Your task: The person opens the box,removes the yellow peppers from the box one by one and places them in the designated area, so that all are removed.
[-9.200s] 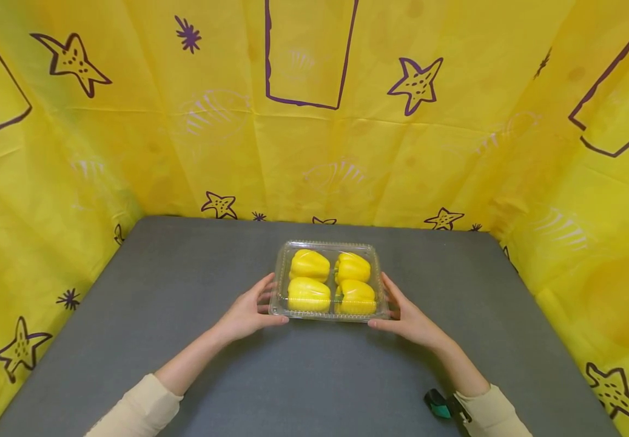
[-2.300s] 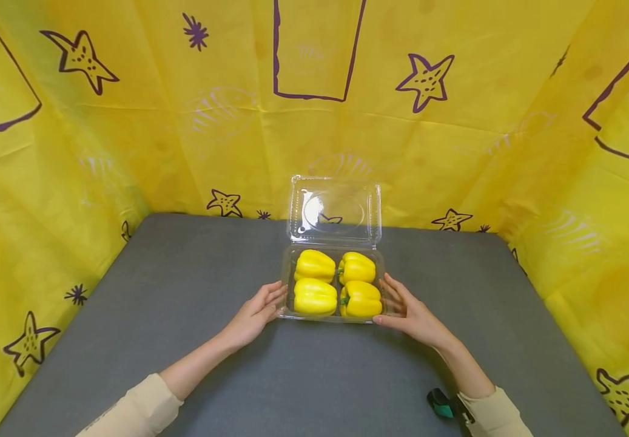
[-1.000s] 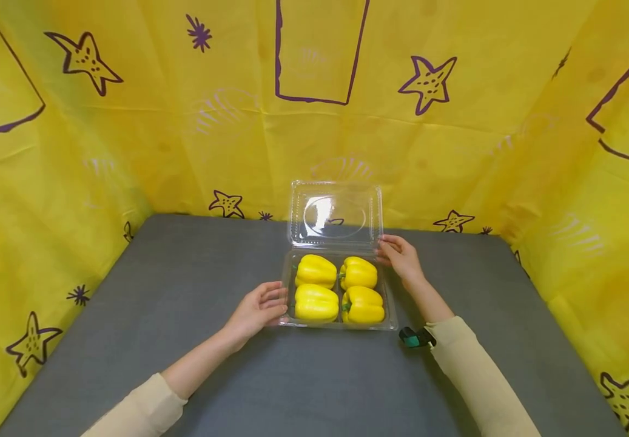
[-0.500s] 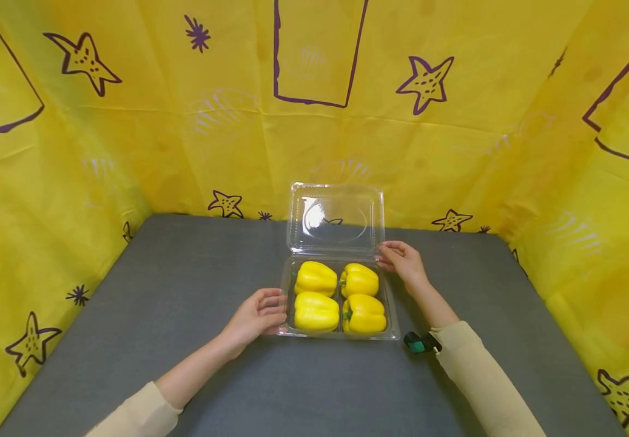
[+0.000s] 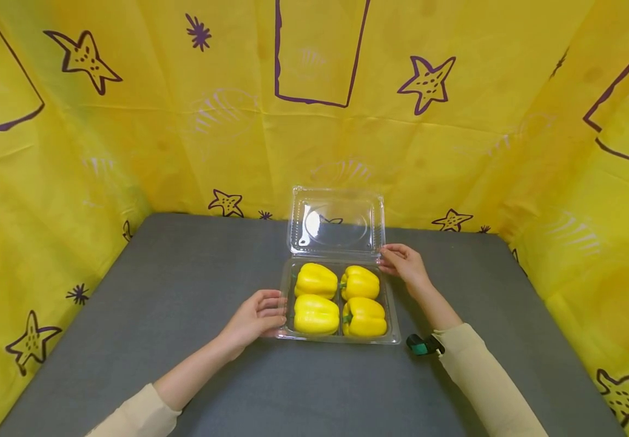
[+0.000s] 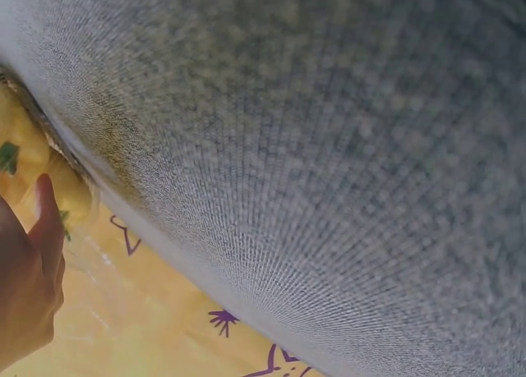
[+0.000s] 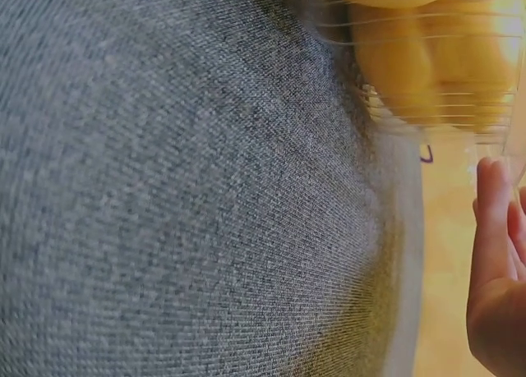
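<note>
A clear plastic clamshell container (image 5: 341, 338) stands on the table with its lid (image 5: 341, 224) raised at the back. Several yellow bell peppers (image 5: 316, 314) lie inside, in two compartments split by a central ridge. My left hand (image 5: 251, 318) holds the container's left side, fingers along the wall and thumb lower down near the front. At the back right corner, by the hinge, my right hand (image 5: 408, 267) pinches the rim between thumb and fingers. In the right wrist view the peppers (image 7: 394, 61) show through the clear wall, above the fingers. Some fingertips are hidden or blurred.
The grey cloth-covered table (image 5: 183, 273) carries the container near its middle. Yellow curtains (image 5: 210, 139) with starfish drawings hang behind it and at both sides. A black and green wrist strap (image 5: 423, 346) sits at the right sleeve.
The lid, closed over the peppers 9.2 s ago, is now raised. My right hand has moved from the front right to the hinge corner. The container has shifted slightly toward me.
</note>
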`<act>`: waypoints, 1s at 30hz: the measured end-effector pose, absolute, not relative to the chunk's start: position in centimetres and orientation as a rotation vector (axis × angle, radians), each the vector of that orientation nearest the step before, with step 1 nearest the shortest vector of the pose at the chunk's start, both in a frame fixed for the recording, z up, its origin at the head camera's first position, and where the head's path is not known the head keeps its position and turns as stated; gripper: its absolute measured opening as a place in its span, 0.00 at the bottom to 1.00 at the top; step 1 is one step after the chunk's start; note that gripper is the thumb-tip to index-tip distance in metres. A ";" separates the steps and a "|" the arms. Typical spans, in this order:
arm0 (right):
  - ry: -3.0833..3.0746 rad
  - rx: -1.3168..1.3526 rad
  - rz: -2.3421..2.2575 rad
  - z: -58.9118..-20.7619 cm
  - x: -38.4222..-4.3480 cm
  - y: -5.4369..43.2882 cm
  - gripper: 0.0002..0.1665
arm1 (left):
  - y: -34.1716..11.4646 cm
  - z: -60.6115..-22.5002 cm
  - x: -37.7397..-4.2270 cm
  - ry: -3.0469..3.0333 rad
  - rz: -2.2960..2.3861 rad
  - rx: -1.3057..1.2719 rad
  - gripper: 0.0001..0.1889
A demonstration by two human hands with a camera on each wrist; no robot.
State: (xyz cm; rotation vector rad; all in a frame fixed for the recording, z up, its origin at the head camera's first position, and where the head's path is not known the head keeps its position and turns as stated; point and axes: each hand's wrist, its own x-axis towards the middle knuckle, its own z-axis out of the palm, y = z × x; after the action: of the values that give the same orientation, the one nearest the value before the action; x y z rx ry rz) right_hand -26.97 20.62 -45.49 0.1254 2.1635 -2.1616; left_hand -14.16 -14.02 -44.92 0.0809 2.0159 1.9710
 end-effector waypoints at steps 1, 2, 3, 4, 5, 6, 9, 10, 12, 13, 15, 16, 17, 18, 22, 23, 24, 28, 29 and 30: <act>2.168 0.127 -2.154 -45.5 -26.9 20.7 0.19 | -14.0 -44.9 -14.1 2.015 1.972 0.082 0.29; 2.174 0.130 -2.145 -45.5 -26.9 20.7 0.19 | -14.0 -44.9 -14.1 2.014 1.972 0.083 0.29; 2.179 0.133 -2.138 -45.4 -26.9 20.7 0.19 | -14.0 -44.9 -14.1 2.014 1.971 0.082 0.29; 2.184 0.137 -2.132 -45.4 -26.8 20.7 0.19 | -14.1 -44.9 -14.1 2.015 1.969 0.082 0.29; 2.189 0.139 -2.123 -45.4 -26.8 20.7 0.20 | -14.1 -44.8 -14.1 2.016 1.966 0.080 0.29; 2.193 0.137 -2.115 -45.4 -26.8 20.8 0.20 | -14.1 -44.8 -14.0 2.018 1.965 0.080 0.29; 2.196 0.161 -2.101 -45.4 -26.8 20.9 0.21 | -14.1 -44.8 -14.0 2.022 1.960 0.073 0.28; 2.196 0.167 -2.097 -45.4 -26.8 20.9 0.21 | -14.0 -44.8 -13.9 2.019 1.962 0.072 0.28; 2.196 0.175 -2.083 -45.5 -26.9 21.0 0.22 | -14.0 -44.8 -13.9 2.015 1.963 0.066 0.28; 2.193 0.180 -2.080 -45.5 -26.9 21.0 0.22 | -14.0 -44.8 -13.9 2.012 1.963 0.063 0.28; 2.190 0.196 -2.070 -45.5 -26.8 21.0 0.21 | -14.0 -44.8 -13.8 2.006 1.963 0.061 0.28; 2.190 0.202 -2.062 -45.4 -26.8 21.0 0.21 | -14.0 -44.8 -13.8 2.003 1.963 0.061 0.28; 2.191 0.203 -2.051 -45.4 -26.8 21.0 0.21 | -14.0 -44.8 -13.8 2.001 1.960 0.061 0.28; 2.187 0.209 -2.049 -45.4 -26.7 21.0 0.21 | -14.0 -44.8 -13.8 1.997 1.959 0.062 0.28; 2.186 0.209 -2.031 -45.4 -26.6 21.0 0.21 | -14.1 -44.8 -13.8 1.989 1.951 0.062 0.28; 2.187 0.208 -2.026 -45.4 -26.6 21.0 0.21 | -14.1 -44.8 -13.8 1.988 1.950 0.061 0.28; 2.186 0.209 -2.023 -45.4 -26.6 21.1 0.22 | -14.1 -44.7 -13.8 1.988 1.948 0.060 0.28; 2.181 0.226 -2.009 -45.5 -26.6 21.1 0.21 | -14.1 -44.6 -13.8 1.983 1.947 0.055 0.28; 2.181 0.227 -2.003 -45.5 -26.6 21.1 0.21 | -14.1 -44.6 -13.8 1.983 1.946 0.054 0.28; 2.178 0.223 -2.001 -45.5 -26.6 21.1 0.22 | -14.1 -44.6 -13.8 1.982 1.945 0.054 0.28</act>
State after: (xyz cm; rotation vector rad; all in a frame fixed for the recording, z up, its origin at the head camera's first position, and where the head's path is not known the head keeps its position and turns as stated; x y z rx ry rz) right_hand -26.62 21.11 -45.46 0.2233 2.1779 -2.0014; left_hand -13.77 -14.07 -44.62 0.0535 1.9817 1.9453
